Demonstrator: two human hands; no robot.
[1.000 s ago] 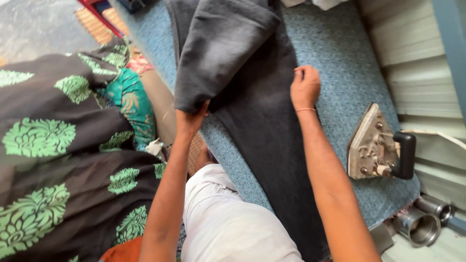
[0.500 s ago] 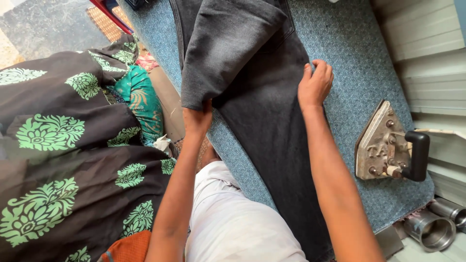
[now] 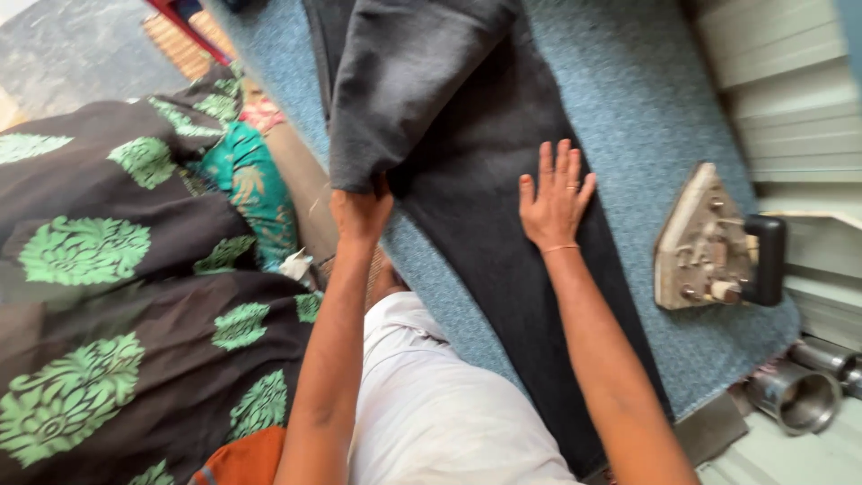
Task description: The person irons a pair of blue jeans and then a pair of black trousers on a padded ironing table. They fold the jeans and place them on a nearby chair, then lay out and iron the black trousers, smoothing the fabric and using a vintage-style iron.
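Right now: left hand [image 3: 361, 211] is clamped on the lower edge of the folded-over flap of the dark grey garment [image 3: 467, 162], pinching it near the tabletop's left side. Right hand [image 3: 555, 199] lies flat, fingers spread apart, palm down on the lower layer, gripping nothing. Garment runs lengthwise down the blue padded tabletop [image 3: 628, 99], top part doubled over itself.

Outward: iron [image 3: 714, 241] stands tipped on its side just right of the garment, soleplate facing the cloth, near the right forearm. Metal cups [image 3: 795, 395] sit at the tabletop's lower right corner. Black cloth with green print [image 3: 117, 269] is piled to the left.

Risks, as I judge them: the right forearm could brush the soleplate if it's hot; tugging the flap unevenly could drag the lower layer and set a crease; the iron looks easy to knock over.
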